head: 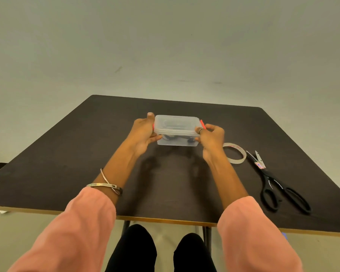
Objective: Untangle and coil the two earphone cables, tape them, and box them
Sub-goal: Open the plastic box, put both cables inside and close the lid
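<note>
Clear plastic box (pixel 177 132), lid on, red clips at both ends, sitting level mid-table. Dark earphone cables (pixel 170 136) dimly visible through its walls. Tape roll (pixel 235 153) flat on the table, right of the box.

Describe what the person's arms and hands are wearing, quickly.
Both forearms wear loose salmon-pink sleeves pushed up, leaving the wrists bare. Two thin metal bangles cross on the left wrist. The right hand has a silver ring on one of its fingers. The left hand shows no ring. No gloves.
</note>
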Available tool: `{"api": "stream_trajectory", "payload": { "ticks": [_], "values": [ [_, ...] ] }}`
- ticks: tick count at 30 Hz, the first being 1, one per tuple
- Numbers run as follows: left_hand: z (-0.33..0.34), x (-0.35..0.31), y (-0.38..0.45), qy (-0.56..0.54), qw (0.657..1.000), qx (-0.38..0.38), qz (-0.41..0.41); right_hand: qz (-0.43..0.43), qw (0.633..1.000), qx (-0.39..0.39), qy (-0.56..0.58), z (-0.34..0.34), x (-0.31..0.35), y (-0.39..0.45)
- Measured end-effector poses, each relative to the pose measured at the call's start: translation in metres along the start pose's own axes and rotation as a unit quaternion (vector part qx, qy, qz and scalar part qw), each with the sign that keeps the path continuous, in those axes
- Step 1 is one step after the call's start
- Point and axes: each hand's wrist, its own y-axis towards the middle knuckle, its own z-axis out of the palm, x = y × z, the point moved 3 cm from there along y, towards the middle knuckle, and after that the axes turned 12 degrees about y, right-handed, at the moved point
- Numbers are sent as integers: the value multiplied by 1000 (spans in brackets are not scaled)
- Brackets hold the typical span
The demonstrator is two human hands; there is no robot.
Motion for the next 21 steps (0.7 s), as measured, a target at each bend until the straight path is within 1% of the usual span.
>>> {"api": "stream_trajectory", "payload": {
  "ticks": [2, 5, 8, 11, 16, 21],
  "values": [
    [22, -10, -3, -34, 999, 39, -12, -24, 999, -32, 5, -19, 12, 16],
    [57, -19, 0, -92, 989, 107, -39, -57, 996, -70, -19, -54, 32, 38],
    [104, -26, 4, -102, 977, 176, -57, -72, 991, -109, -39, -96, 55, 65],
    [148, -29, 10, -88, 968, 227, -60, -87, 986, -126, -67, -132, 74, 88],
    [207, -28, 17, -75, 954, 284, -63, -95, 977, -157, -112, -176, 87, 118],
    [240, -19, 27, -58, 944, 321, -54, -77, 973, -177, -129, -199, 79, 138]
  ]
}}
